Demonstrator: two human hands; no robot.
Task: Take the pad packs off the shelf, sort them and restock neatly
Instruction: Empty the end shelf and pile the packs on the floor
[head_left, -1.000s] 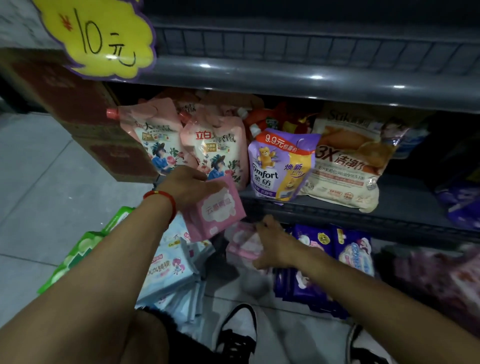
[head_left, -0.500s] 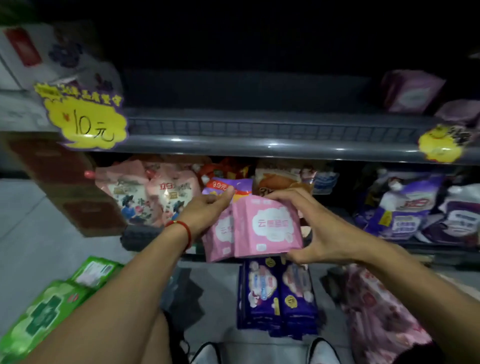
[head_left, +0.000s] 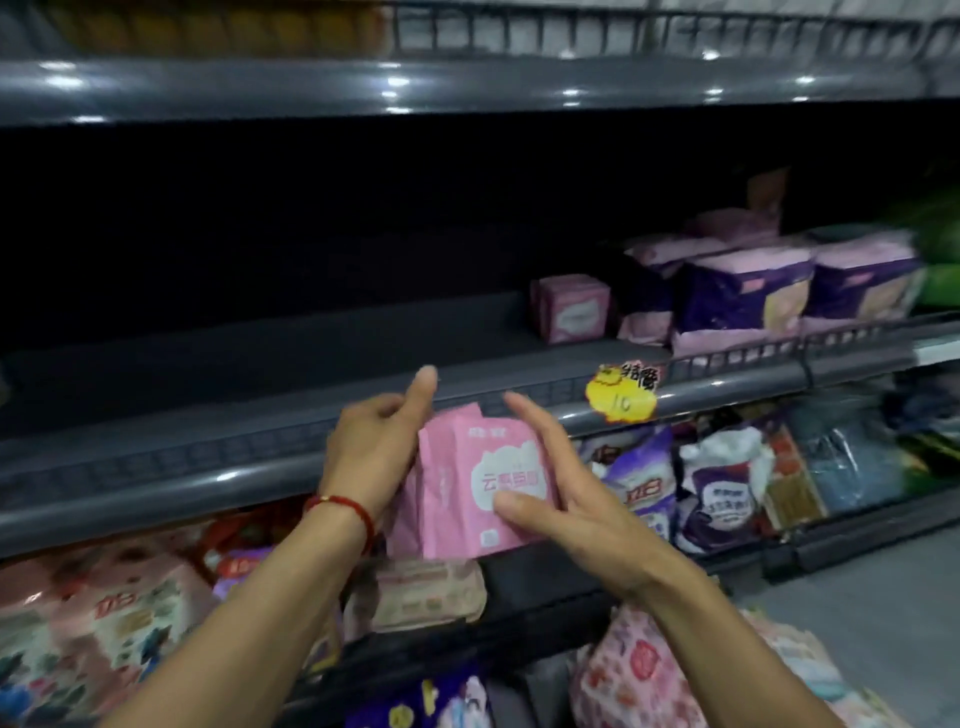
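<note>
We hold two flat pink plastic pad packs (head_left: 483, 483) upright between both hands, just below the grey metal shelf (head_left: 208, 457) edge: our left hand (head_left: 374, 452) grips their left side, our right hand (head_left: 561, 499) presses straight fingers against the front.

Retail shop, hygiene/laundry aisle. Evidence: grey tiered shelving (head_left: 260, 457) w/ front rails, yellow handwritten price tag (head_left: 621, 399) marked 10, packaged pad packs (head_left: 748, 293), detergent pouches (head_left: 722, 493).
</note>
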